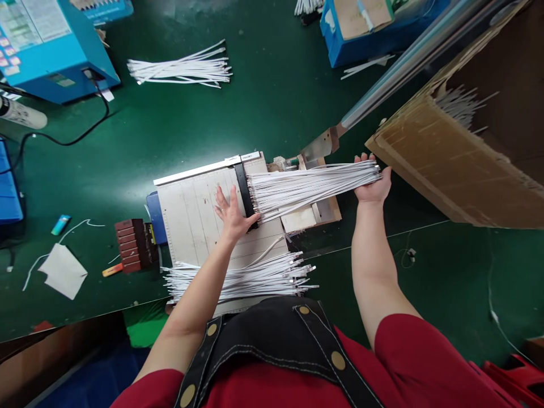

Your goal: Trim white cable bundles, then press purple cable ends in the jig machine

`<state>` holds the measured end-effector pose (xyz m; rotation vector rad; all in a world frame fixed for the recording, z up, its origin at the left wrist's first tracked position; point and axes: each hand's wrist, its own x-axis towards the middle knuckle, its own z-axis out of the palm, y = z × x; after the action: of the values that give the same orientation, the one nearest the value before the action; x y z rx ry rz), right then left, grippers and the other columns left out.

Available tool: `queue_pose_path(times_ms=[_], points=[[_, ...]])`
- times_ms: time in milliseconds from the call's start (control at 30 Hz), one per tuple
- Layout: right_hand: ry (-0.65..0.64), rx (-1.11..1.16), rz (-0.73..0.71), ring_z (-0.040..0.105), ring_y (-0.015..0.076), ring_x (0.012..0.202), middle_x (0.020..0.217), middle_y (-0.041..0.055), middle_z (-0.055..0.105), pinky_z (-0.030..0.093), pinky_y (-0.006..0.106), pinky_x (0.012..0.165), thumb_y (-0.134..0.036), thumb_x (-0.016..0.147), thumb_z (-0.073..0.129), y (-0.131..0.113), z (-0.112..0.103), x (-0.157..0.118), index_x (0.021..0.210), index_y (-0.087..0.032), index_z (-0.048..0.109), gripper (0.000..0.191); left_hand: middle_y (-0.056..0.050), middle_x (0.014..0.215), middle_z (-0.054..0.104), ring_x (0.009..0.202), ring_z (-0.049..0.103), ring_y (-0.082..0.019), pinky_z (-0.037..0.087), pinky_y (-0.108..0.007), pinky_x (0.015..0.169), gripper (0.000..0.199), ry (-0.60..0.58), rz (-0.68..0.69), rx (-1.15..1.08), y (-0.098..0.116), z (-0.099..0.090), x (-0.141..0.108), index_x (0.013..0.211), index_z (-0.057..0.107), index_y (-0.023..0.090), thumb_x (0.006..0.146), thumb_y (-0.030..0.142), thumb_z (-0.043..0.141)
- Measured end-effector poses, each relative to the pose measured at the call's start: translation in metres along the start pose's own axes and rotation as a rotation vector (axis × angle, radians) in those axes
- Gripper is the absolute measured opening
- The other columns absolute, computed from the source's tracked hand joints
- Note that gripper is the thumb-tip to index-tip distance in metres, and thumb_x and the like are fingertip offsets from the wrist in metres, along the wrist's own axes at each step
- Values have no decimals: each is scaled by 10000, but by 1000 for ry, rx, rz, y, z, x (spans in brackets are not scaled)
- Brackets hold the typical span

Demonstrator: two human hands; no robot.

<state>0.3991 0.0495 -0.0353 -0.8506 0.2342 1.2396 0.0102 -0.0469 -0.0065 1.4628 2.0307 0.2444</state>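
Observation:
A bundle of thin white wires (pixel 301 184) lies fanned out across the right edge of a paper cutter's worn board (pixel 191 209). My right hand (pixel 374 184) cups the far right ends of these wires from below and holds them. My left hand (pixel 233 212) rests on the board with its fingers spread, its thumb close to the left ends of the wires. Those ends line up along a black bar (pixel 243 190) on the board. The cutter's long blade arm (pixel 382 85) is raised toward the upper right.
Another wire bundle (pixel 255 277) lies at the board's near edge, beside my apron. A third bundle (pixel 181 71) is on the green table farther back. A cardboard box (pixel 450 170) stands right. At left are a blue machine (pixel 63 62) and a brown ridged block (pixel 130 245).

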Motion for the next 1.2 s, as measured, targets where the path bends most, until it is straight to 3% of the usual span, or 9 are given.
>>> queue_pose_path(times_ms=[233,433,600,733,867,1033,1200], points=[[7,-3,-14,628,220,1235,1138,107,691,564,439,1027,-554,1059,244,0,3,-4,1052,-146,656,580,-215,1669,-165,1535,-169,-380,-43,-619,1213,1237,-102,-42,40,0,-2,1,1628,125,193,672,454,865],[-6,-30,-23,631,219,1229,1149,94,679,573,441,1004,-552,1060,218,0,2,-2,1050,-163,652,584,-221,1657,-202,1514,-193,-426,-42,-656,1198,1352,-171,22,112,-5,0,0,1634,87,198,600,497,905],[-14,-32,-31,609,221,1263,1181,117,675,539,453,1054,-497,1058,238,-1,-3,2,1083,-150,647,538,-221,1649,-229,1515,-172,-443,-9,-672,1196,1285,-182,3,159,-1,-1,-2,1639,44,192,679,467,852],[-39,-67,-44,616,207,1258,1175,109,682,526,445,1072,-408,1057,234,-1,-5,3,1091,-157,644,482,-179,1650,-252,1492,-239,-446,-53,-678,1189,1357,-243,134,249,10,-7,11,1643,23,187,640,525,872],[-24,-73,-40,614,208,1267,1166,110,683,527,445,1070,-428,1061,208,-2,0,-2,1087,-161,646,514,-129,1691,-116,1507,-229,-418,-136,-663,1179,1266,-300,325,360,29,-7,35,1644,65,155,722,686,752],[-19,-49,-19,581,224,1309,1187,134,674,545,408,1048,-483,1060,235,-1,3,-6,1061,-124,647,546,-176,1688,77,1541,-150,-389,-172,-630,1185,1168,-244,358,460,47,3,37,1625,150,62,814,819,518],[-26,-15,-24,611,210,1268,1218,113,671,536,436,1063,-483,1060,248,-2,0,-2,1104,-156,649,519,-173,1690,20,1553,-78,-391,-72,-649,1210,1202,-171,267,443,46,23,24,1628,113,64,802,848,496]])
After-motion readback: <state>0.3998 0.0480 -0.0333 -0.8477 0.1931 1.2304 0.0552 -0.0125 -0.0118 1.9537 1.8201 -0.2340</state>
